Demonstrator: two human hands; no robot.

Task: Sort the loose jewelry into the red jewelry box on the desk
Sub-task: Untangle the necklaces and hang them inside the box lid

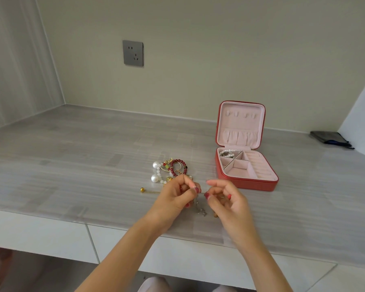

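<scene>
Left hand (177,197) pinches a thin silver chain (199,208) that dangles near the front edge of the grey wood-grain surface (72,165). Right hand (223,199), fingers curled, close beside it; grip unclear. Loose pile of pearl, red-bead and gold jewelry (170,170) just behind the hands. Open red square jewelry box (246,165) toward the right, pearls in its back-left compartment.

Grey wood-grain desk top (82,148) runs wall to wall, w/ pale drawer fronts (40,232) under its front edge. Grey wall socket (133,53) on the beige back wall, upper left of centre (two-pin slots above, three-pin below). Dark flat pouch (330,138) lies far right at the back of the desk, near the white side panel (360,121); a blue bit shows at its edge.
</scene>
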